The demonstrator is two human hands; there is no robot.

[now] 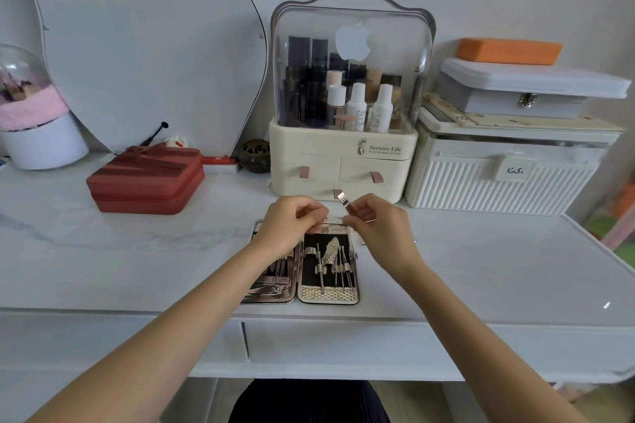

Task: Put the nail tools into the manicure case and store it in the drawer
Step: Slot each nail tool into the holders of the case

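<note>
The manicure case (328,294) lies open flat on the white desk (137,268), its black lining holding several metal nail tools under straps. My right hand (378,227) hovers over the case's far right corner and pinches a small metal nail tool (343,199) whose flat tip points up and away. My left hand (288,227) is over the case's far left half with its fingers curled near a small pale piece at the top edge; whether it holds that piece is unclear. Closed drawer fronts (343,343) run under the desk edge.
A cream cosmetics organiser (343,161) with a clear dome stands just behind the case. A red zip case (144,178) lies at left, a white ribbed box (498,182) with stacked boxes at right. A domed white holder (37,134) is far left.
</note>
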